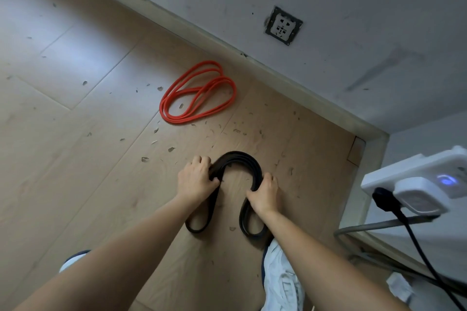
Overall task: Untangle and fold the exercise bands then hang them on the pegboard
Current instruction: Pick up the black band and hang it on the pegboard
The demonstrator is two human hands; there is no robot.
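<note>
Head view: black band gathered in layers, gripped by left hand and right hand above floor. Orange band left loosely coiled; pegboard unseen, nothing hung.

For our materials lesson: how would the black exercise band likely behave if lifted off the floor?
Probably floppy: the black band arches between left hand and right hand, end loops slack on the floor. Possibly springy, since both hands grip to hold the bend.

Soft, even daylight with a pale sheen upper left, faint shadows, and wide-angle bending at the edges.
</note>
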